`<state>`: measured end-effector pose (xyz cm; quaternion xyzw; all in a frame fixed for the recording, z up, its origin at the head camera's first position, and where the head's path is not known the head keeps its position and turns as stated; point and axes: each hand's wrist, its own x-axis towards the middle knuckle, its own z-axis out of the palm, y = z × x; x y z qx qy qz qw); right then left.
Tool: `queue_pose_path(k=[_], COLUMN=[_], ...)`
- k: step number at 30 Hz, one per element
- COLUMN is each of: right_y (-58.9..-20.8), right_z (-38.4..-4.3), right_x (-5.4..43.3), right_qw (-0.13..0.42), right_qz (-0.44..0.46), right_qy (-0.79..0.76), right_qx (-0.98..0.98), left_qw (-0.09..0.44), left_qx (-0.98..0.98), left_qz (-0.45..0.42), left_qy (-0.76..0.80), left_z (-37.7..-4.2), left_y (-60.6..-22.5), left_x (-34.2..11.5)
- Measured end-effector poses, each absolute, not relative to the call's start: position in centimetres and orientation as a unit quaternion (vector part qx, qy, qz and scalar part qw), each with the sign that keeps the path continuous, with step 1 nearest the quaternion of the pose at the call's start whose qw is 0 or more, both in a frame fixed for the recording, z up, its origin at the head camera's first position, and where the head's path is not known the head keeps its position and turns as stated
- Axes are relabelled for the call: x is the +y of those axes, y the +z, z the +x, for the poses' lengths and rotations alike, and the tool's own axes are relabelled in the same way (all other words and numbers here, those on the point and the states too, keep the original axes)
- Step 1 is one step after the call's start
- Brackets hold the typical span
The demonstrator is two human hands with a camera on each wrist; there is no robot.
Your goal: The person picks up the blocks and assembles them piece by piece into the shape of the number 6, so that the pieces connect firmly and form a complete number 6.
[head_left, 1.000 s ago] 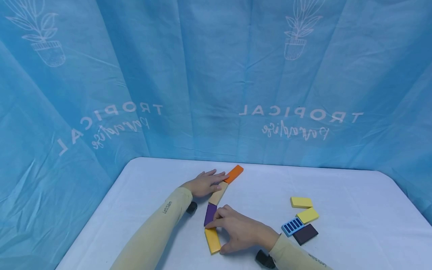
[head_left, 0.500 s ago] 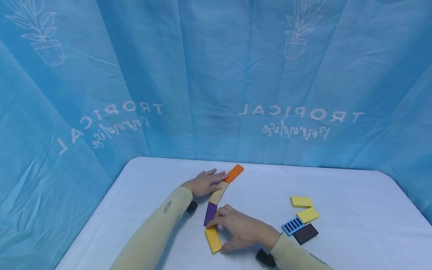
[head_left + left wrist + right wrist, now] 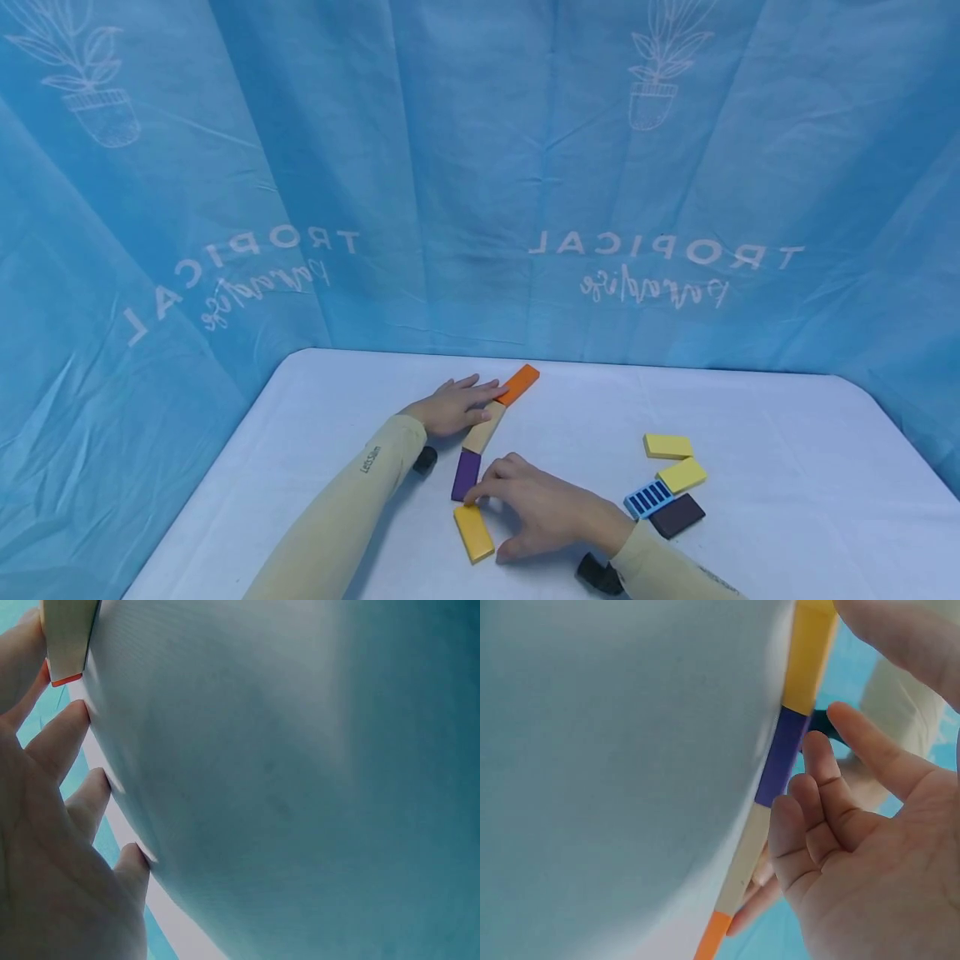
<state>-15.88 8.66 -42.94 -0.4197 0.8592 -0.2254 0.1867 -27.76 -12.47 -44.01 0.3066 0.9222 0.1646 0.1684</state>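
Observation:
Four flat blocks lie end to end in a bent row: an orange block (image 3: 522, 382) at the far end, a beige block (image 3: 483, 429), a purple block (image 3: 466, 477) and an amber-yellow block (image 3: 474, 533) nearest me. My left hand (image 3: 447, 408), fingers spread and fairly straight, lies beside the beige block, with a fingertip at the orange one. Over the near end of the row is my right hand (image 3: 543, 504), its fingers loosely bent. Its index finger hovers by the purple and amber-yellow joint; its thumb stands just off the amber-yellow block. The right wrist view shows nothing gripped.
To the right sit two pale yellow blocks (image 3: 681, 475), a blue block with dark bars (image 3: 648, 499) and a dark block (image 3: 677, 515), close together. A white cloth (image 3: 787, 467) covers the table; a blue curtain (image 3: 480, 167) hangs behind it.
My right hand has eased slightly to the right, its thumb parting from the amber-yellow block. The left hand stays where it was, and the row looks nearly unchanged.

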Motion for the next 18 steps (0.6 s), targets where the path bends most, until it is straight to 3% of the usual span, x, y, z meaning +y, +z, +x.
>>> queue_pose_path(k=[11, 18], right_y=[-42.5, -42.0], right_z=[-14.7, -14.0], right_x=[12.3, 14.4], right_qw=[0.147, 0.089], right_qz=[-0.339, -0.287], right_qy=[-0.278, -0.297], right_qx=[0.887, 0.907], left_qw=[0.168, 0.174], left_qx=[0.925, 0.927], left_qz=[0.299, 0.291], left_qy=[0.161, 0.161], left_z=[-27.8, -27.8], left_y=[-44.2, -44.2], left_x=[-12.5, -12.5])
